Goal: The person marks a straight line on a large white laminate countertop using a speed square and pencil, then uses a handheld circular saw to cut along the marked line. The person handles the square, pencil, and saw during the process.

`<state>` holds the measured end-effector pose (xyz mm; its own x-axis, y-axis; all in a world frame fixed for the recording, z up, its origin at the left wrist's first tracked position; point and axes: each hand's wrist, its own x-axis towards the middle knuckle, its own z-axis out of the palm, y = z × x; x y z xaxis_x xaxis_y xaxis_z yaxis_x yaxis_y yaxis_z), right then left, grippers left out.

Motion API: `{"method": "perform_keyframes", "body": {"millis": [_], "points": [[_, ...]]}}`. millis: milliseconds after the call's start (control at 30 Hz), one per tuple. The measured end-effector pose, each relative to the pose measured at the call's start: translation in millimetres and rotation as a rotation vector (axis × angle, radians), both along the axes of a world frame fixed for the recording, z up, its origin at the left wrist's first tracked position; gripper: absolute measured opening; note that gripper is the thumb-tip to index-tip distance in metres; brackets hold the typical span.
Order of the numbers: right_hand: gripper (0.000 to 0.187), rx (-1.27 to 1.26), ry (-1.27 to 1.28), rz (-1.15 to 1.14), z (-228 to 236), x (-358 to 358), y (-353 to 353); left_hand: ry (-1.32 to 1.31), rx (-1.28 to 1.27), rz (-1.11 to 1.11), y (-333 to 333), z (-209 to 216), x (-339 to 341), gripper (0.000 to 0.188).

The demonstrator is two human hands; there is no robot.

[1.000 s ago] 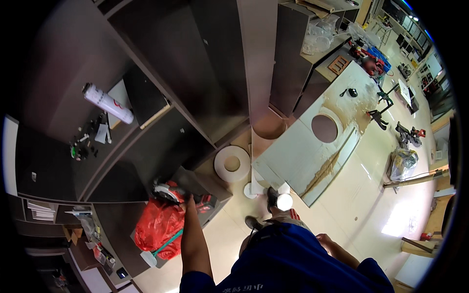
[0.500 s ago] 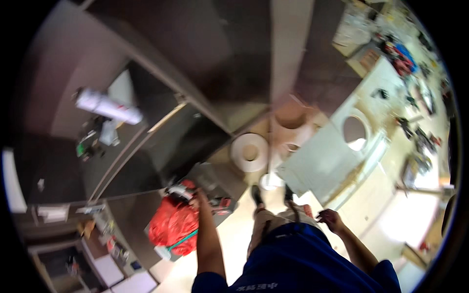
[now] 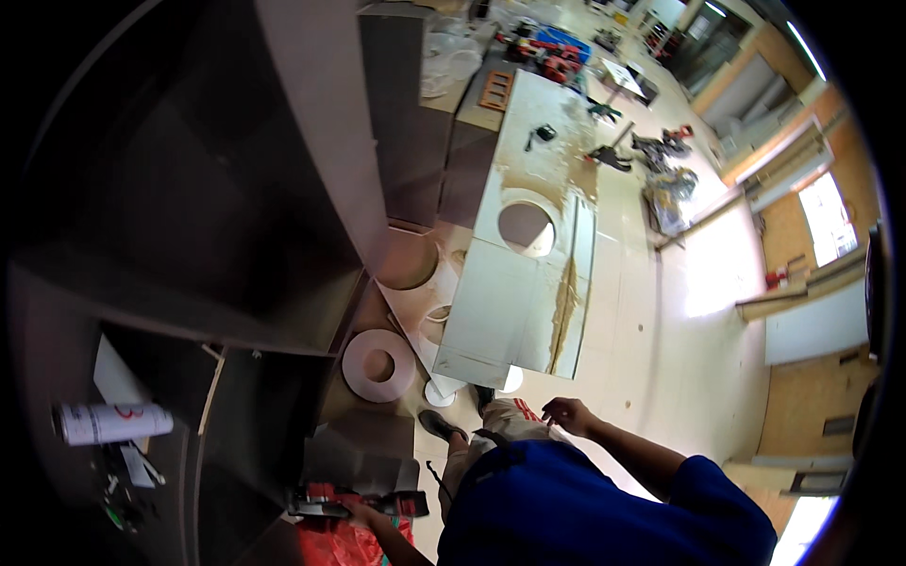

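At the lower left my left hand (image 3: 360,515) is closed around the grip of a red and black cordless power tool (image 3: 326,500). A dark block, which looks like its battery, sits at the tool's right end. Just below lies a crumpled red plastic bag (image 3: 330,544), partly cut off by the view's lower edge. My right hand (image 3: 564,415) hangs beside my right leg with loosely bent fingers and nothing in it. Nearest to it is the corner of a pale work board (image 3: 491,302) with a round hole.
Dark cabinets (image 3: 189,170) fill the left. A white cylinder (image 3: 115,424) lies inside one. Cut wooden rings (image 3: 378,366) lie by my feet. On the pale board sits a small black tool (image 3: 541,135). Clamps (image 3: 612,158) and red tools (image 3: 559,62) lie beyond.
The view has swung right, showing more of the board and room. My left hand has moved from beside a silver tool to the red and black tool. My right hand stays by my leg.
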<state>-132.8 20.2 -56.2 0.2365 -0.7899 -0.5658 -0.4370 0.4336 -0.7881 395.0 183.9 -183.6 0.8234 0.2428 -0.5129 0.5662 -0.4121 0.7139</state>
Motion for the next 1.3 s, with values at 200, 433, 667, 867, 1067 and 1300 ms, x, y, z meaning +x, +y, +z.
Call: {"method": "perform_keyframes", "body": {"millis": [200,433,667,867,1067,1300], "points": [[0.022,0.071,0.130,-0.089,-26.3,-21.5,44.1,-0.102,-0.166,-0.360,33.6,66.3,11.5,0.038],[0.024,0.069,0.027,-0.153,-75.5,-31.7,37.3,-0.003,-0.328,-0.795,-20.5,152.8,8.2,0.024],[0.027,0.173,-0.173,-0.079,-82.9,-16.8,-13.2,0.189,-0.004,-1.157,-83.2,197.2,-41.3,0.012],[0.026,0.188,-0.445,-0.057,-70.6,-12.1,-33.2,0.295,0.147,-1.340,-118.4,259.3,-107.9,0.014],[0.029,0.260,-0.619,0.124,-56.6,25.2,-56.7,0.302,0.198,-1.445,-126.2,281.5,-135.8,0.015],[0.037,-0.366,-0.050,0.717,41.7,112.7,-74.3,0.208,0.275,-1.521,-159.6,306.1,-152.8,0.025]]}}
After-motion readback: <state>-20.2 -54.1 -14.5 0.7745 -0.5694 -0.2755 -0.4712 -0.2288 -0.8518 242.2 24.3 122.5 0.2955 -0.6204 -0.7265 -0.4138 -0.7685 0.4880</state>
